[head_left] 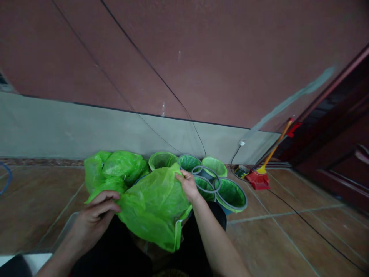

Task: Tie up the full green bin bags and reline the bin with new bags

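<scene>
At the far left of the tiled floor (273, 238), close to its wall-side edge, a curved piece of blue hose (8, 179) comes partly into view. Next along that edge sit bulging green bags (122, 163), bunched together against the pale lower band of the wall (184, 69).

In front of them is the left hand (99, 211), its fingers bent and nearly closed, the tips pinching the left end of a thin green bag (155, 200). This bag is spread in the air between the two hands, above the person's dark-clad legs, its lower corner hanging down; it hides part of what stands behind. The right hand (187, 184) grips the bag's upper right edge, thumb and fingers pressed together on the film.

Behind and to the right of the bag, a cluster of bins (226, 210) with green liners stands near the wall-side edge of the floor. A loose grey ring (220, 184) lies tilted across the tops of some of them.

Further right, a small dark can (241, 171) stands by the wall, just beside a red dustpan (258, 180) and a yellow pole (276, 148) leaning toward the floor's far right corner, near a dark red door (331, 169). A black cable (311, 227) runs across the tiles toward the right edge.
</scene>
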A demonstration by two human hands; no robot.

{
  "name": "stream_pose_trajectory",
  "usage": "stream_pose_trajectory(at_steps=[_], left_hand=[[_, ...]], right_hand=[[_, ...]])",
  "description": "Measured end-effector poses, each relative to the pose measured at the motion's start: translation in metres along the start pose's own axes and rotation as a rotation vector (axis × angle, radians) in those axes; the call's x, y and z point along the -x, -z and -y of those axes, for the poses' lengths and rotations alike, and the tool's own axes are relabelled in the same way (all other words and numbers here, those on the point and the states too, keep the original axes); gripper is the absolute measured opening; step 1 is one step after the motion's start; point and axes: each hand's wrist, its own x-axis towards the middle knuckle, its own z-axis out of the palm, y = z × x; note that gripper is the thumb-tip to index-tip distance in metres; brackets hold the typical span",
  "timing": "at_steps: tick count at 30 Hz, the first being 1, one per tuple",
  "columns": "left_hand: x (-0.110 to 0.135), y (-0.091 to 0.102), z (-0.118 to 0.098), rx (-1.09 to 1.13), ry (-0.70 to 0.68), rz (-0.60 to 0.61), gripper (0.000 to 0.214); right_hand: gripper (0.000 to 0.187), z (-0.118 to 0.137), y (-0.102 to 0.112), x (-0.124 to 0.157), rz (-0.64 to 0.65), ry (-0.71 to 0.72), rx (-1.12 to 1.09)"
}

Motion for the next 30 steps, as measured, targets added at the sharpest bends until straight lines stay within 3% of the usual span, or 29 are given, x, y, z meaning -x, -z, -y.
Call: stream_pose_trajectory(at_steps=[3, 7, 11, 14, 17, 21, 25, 28, 30], left_hand=[[0.007, 0.008, 0.017, -0.185, 0.002, -0.068, 0.031], [0.016, 0.013, 0.039, -0.363, 0.043, -0.147, 0.032], [0.023, 0.007, 0.066, -0.462, 0.163, -0.168, 0.028], [0.020, 0.003, 0.077, -0.505, 0.297, -0.189, 0.026], [0.000, 0.000, 0.059, -0.423, 0.356, -0.177, 0.027], [-0.042, -0.012, -0.003, -0.073, 0.356, -0.100, 0.048], [-0.066, -0.033, -0.054, 0.263, 0.337, -0.018, 0.055], [-0.067, -0.050, -0.063, 0.454, 0.410, 0.050, 0.055], [-0.065, -0.060, -0.060, 0.495, 0.466, 0.027, 0.049]], right_hand=[[0.029, 0.010, 0.009, -0.004, -0.157, -0.041, -0.266], [0.030, 0.019, 0.020, -0.006, -0.331, -0.030, -0.396], [0.028, 0.026, 0.021, -0.003, -0.384, 0.022, -0.400], [0.026, 0.033, 0.014, 0.004, -0.348, 0.073, -0.329], [0.024, 0.039, -0.002, 0.012, -0.222, 0.123, -0.162], [0.019, 0.041, -0.031, 0.030, -0.031, 0.285, 0.171], [0.039, 0.040, -0.057, 0.054, 0.161, 0.491, 0.501], [0.047, 0.037, -0.067, 0.068, 0.222, 0.562, 0.655], [0.049, 0.034, -0.070, 0.074, 0.252, 0.583, 0.719]])
